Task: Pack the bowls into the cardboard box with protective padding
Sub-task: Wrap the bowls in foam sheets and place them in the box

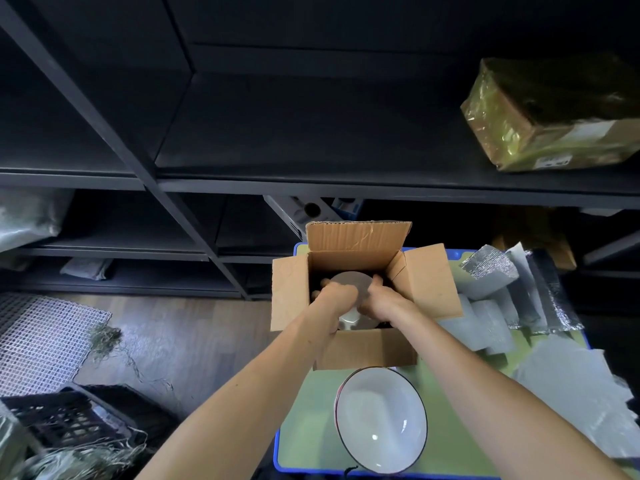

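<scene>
inside the box, left hand and right hand clasp a grey round piece, bowl or pad unclear; fingertips partly hidden. a bowl sits just outside the box.

Our two bare arms reach forward, wrists nearly together.
Our left grip and right grip sit side by side, fingers curled over opposite edges of a bowl, knuckles up.

Boxed bowl mostly behind left hand, right hand; box floor unseen; parcel cropped right
</scene>
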Motion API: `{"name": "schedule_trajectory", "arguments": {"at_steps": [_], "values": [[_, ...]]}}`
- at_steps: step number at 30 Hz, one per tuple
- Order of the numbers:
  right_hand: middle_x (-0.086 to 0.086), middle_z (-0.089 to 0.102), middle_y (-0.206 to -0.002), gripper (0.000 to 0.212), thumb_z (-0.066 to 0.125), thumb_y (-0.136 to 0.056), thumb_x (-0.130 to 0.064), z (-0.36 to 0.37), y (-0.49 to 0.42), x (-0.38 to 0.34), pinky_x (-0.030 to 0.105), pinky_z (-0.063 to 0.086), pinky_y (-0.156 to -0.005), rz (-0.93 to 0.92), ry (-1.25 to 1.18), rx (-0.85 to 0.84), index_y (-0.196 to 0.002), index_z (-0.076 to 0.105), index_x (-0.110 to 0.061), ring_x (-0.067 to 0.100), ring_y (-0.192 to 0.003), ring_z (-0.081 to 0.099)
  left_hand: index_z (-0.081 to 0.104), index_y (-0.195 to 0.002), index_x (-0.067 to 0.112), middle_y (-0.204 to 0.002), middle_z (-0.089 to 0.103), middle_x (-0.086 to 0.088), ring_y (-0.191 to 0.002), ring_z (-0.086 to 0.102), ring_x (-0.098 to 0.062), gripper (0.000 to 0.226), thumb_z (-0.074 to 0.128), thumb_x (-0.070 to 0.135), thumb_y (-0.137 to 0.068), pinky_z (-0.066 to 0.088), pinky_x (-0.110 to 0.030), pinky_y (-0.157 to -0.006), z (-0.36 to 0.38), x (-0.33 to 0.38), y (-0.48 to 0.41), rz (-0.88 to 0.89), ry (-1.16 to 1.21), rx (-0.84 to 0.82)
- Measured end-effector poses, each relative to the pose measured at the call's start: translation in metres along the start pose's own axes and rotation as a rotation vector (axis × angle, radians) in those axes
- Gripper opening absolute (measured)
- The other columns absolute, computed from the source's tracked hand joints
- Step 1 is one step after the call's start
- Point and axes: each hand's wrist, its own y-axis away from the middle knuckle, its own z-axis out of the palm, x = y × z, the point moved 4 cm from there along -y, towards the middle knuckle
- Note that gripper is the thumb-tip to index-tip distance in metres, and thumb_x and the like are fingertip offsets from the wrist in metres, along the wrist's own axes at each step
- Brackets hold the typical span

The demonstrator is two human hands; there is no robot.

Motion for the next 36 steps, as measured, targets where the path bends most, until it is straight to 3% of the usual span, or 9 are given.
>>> {"name": "schedule_trajectory", "arguments": {"at_steps": [5, 9, 13, 15, 19, 24, 30, 33, 36], "values": [[0.024, 0.040, -0.147, 0.065, 0.050, -0.098, -0.022, -0.003, 0.010, -0.002, 0.045, 0.040, -0.104, -0.084, 0.068, 0.118, -0.152, 0.019, -0.003, 0.039, -0.132, 0.045, 0.029, -0.147, -0.004, -0.148, 0.043, -0.021, -0.134, 0.045, -0.036, 0.058, 0.049, 0.024, -0.100, 0.039, -0.041, -0.106, -0.007, 0.005, 0.008, 0.069, -0.154, 0.039], [0.022, 0.034, -0.151, 0.062, 0.054, -0.098, -0.017, -0.005, 0.022, -0.004, 0.041, 0.041, -0.104, -0.092, 0.180, 0.132, -0.150, 0.025, -0.001, 0.037, -0.136, 0.041, 0.022, -0.152, 0.010, -0.154, 0.027, -0.015, -0.137, 0.036, -0.036, 0.056, 0.040, 0.027, -0.102, 0.035, -0.042, -0.113, -0.011, 0.007, 0.024, 0.142, -0.296, 0.032], [0.017, 0.041, -0.146, 0.044, 0.051, -0.099, -0.022, -0.011, 0.041, 0.001, 0.037, 0.045, -0.093, -0.193, 0.199, 0.233, -0.141, 0.044, -0.009, 0.034, -0.126, 0.050, 0.028, -0.152, 0.014, -0.149, 0.034, -0.012, -0.124, 0.050, -0.033, 0.054, 0.041, 0.032, -0.103, 0.047, -0.038, -0.100, -0.019, 0.000, 0.041, 0.361, -0.349, 0.070], [0.013, 0.045, -0.144, 0.044, 0.049, -0.101, -0.026, -0.013, 0.053, 0.005, 0.037, 0.045, -0.094, -0.263, 0.181, 0.293, -0.142, 0.045, -0.013, 0.032, -0.125, 0.051, 0.032, -0.152, 0.016, -0.148, 0.038, -0.011, -0.119, 0.055, -0.030, 0.053, 0.043, 0.031, -0.102, 0.047, -0.034, -0.095, -0.025, -0.007, 0.053, 0.481, -0.346, 0.089], [0.006, 0.044, -0.149, 0.046, 0.049, -0.102, -0.025, -0.015, 0.081, 0.015, 0.036, 0.041, -0.104, -0.413, 0.074, 0.387, -0.147, 0.044, -0.016, 0.026, -0.133, 0.046, 0.045, -0.147, 0.016, -0.142, 0.049, -0.008, -0.126, 0.051, -0.022, 0.046, 0.048, 0.025, -0.101, 0.039, -0.029, -0.100, -0.037, -0.018, 0.078, 0.690, -0.389, 0.198], [-0.004, 0.050, -0.138, 0.040, 0.052, -0.100, -0.024, -0.010, 0.113, 0.045, 0.031, 0.042, -0.097, -0.526, 0.023, 0.501, -0.139, 0.053, -0.020, 0.016, -0.126, 0.048, 0.055, -0.138, 0.013, -0.131, 0.060, -0.009, -0.119, 0.053, -0.026, 0.040, 0.050, 0.021, -0.099, 0.041, -0.035, -0.100, -0.038, -0.035, 0.102, 0.894, -0.533, 0.313], [-0.003, 0.053, -0.133, 0.035, 0.054, -0.099, -0.020, -0.006, 0.146, 0.092, 0.028, 0.039, -0.097, -0.525, 0.025, 0.601, -0.134, 0.057, -0.018, 0.019, -0.126, 0.044, 0.065, -0.120, 0.011, -0.109, 0.064, -0.010, -0.095, 0.059, -0.035, 0.046, 0.038, 0.032, -0.088, 0.050, -0.047, -0.083, -0.004, -0.040, 0.112, 1.028, -0.650, 0.331], [-0.004, 0.053, -0.133, 0.036, 0.054, -0.099, -0.020, -0.003, 0.151, 0.118, 0.027, 0.039, -0.095, -0.491, 0.020, 0.612, -0.135, 0.056, -0.020, 0.020, -0.124, 0.045, 0.063, -0.121, 0.016, -0.111, 0.063, -0.008, -0.094, 0.057, -0.034, 0.040, 0.042, 0.030, -0.089, 0.048, -0.046, -0.079, 0.020, -0.035, 0.124, 1.077, -0.709, 0.315], [-0.006, 0.051, -0.136, 0.038, 0.054, -0.099, -0.024, -0.001, 0.150, 0.144, 0.032, 0.042, -0.098, -0.440, -0.016, 0.610, -0.138, 0.054, -0.022, 0.019, -0.127, 0.045, 0.063, -0.121, 0.015, -0.112, 0.061, -0.006, -0.093, 0.054, -0.032, 0.048, 0.031, 0.034, -0.089, 0.047, -0.045, -0.080, 0.043, -0.030, 0.138, 1.147, -0.721, 0.267]]}}
